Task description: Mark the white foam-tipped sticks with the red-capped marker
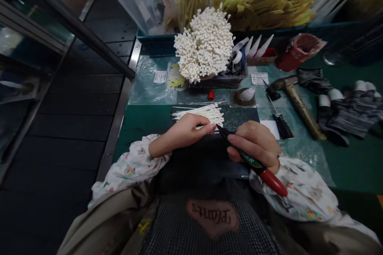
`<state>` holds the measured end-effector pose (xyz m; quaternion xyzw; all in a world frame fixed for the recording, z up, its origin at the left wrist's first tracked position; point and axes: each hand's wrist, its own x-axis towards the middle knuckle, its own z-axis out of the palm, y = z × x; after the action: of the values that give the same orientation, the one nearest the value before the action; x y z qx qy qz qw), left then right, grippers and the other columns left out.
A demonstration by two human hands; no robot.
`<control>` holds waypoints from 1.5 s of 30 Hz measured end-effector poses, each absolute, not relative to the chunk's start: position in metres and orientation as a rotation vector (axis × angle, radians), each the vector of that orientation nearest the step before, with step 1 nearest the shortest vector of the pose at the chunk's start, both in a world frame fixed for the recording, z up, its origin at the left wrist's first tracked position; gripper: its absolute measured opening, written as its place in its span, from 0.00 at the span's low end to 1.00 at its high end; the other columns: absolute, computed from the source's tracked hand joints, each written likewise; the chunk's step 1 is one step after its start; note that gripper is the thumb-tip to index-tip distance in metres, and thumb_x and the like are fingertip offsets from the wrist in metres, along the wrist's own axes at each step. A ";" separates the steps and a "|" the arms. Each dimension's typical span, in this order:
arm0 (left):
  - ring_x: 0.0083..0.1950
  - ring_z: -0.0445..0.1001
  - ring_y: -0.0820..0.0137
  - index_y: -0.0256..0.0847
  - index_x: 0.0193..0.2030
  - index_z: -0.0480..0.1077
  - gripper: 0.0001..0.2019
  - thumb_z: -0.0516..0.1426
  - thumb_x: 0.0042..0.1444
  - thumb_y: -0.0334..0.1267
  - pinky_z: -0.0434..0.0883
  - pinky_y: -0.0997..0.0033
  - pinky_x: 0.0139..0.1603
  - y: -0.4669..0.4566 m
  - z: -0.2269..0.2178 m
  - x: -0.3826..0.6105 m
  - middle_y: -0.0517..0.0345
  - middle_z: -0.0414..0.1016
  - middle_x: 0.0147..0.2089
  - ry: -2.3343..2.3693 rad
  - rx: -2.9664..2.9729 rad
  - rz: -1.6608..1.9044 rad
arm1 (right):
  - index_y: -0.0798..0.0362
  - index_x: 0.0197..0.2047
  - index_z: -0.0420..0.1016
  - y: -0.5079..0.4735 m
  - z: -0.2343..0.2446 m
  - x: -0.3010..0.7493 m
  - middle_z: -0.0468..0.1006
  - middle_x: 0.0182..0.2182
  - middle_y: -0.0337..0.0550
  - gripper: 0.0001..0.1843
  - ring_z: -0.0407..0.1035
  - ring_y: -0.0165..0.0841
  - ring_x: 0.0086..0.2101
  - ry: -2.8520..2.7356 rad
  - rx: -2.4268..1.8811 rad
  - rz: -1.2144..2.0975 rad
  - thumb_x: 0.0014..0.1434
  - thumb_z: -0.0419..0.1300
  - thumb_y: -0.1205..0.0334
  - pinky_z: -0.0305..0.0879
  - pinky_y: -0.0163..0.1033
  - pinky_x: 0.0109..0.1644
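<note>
My right hand (257,143) grips a black-and-red marker (251,159), its uncapped tip pointing left. Close to that tip, the thumb and fingers of my left hand (191,127) are pinched together at the end of a thin white stick, mostly hidden by the fingers. Whether the tip touches the stick, I cannot tell. Just beyond my left hand, a loose pile of thin white sticks with small knobbed heads (206,112) lies on a dark mat (239,116). A red marker cap (211,95) stands behind the pile.
A big bunch of white-headed sticks (206,46) rises from a box at the back. To the right are a hammer (302,103), a black-handled awl-like tool (281,123), striped gloves (353,111) and a red cup (299,51). Bins with yellow petal-like pieces (263,4) line the rear.
</note>
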<state>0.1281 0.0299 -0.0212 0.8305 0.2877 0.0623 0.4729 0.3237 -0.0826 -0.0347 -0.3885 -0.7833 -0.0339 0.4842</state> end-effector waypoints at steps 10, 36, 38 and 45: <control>0.35 0.72 0.70 0.37 0.32 0.75 0.15 0.53 0.67 0.40 0.64 0.70 0.38 0.027 -0.030 0.132 0.55 0.79 0.33 0.744 2.165 0.062 | 0.55 0.46 0.74 -0.072 -0.044 0.321 0.76 0.25 0.40 0.05 0.69 0.32 0.26 -1.921 -0.851 -0.177 0.67 0.61 0.65 0.67 0.39 0.29; 0.43 0.76 0.63 0.32 0.47 0.76 0.19 0.47 0.75 0.41 0.71 0.66 0.45 0.025 -0.051 0.128 0.47 0.78 0.41 0.853 2.791 0.209 | 0.53 0.44 0.76 -0.072 -0.049 0.326 0.75 0.25 0.39 0.05 0.69 0.32 0.26 -1.870 -0.863 -0.128 0.65 0.62 0.63 0.68 0.40 0.29; 0.47 0.75 0.60 0.31 0.58 0.72 0.17 0.49 0.74 0.40 0.72 0.63 0.48 0.030 -0.055 0.130 0.44 0.78 0.46 0.933 2.831 0.199 | 0.54 0.44 0.76 -0.071 -0.047 0.327 0.74 0.25 0.39 0.06 0.68 0.32 0.25 -1.850 -0.872 -0.140 0.64 0.62 0.64 0.67 0.40 0.28; 0.51 0.72 0.60 0.31 0.68 0.63 0.21 0.46 0.71 0.28 0.72 0.60 0.51 0.036 -0.073 0.140 0.39 0.75 0.55 0.991 2.939 0.181 | 0.50 0.47 0.78 -0.066 -0.041 0.336 0.75 0.24 0.38 0.08 0.69 0.33 0.24 -1.757 -0.915 -0.199 0.64 0.62 0.65 0.67 0.39 0.28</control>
<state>0.1398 0.0363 -0.0733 0.9458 0.3189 0.0581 0.0172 0.3357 -0.0663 -0.0414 -0.3855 -0.7405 -0.0837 0.5441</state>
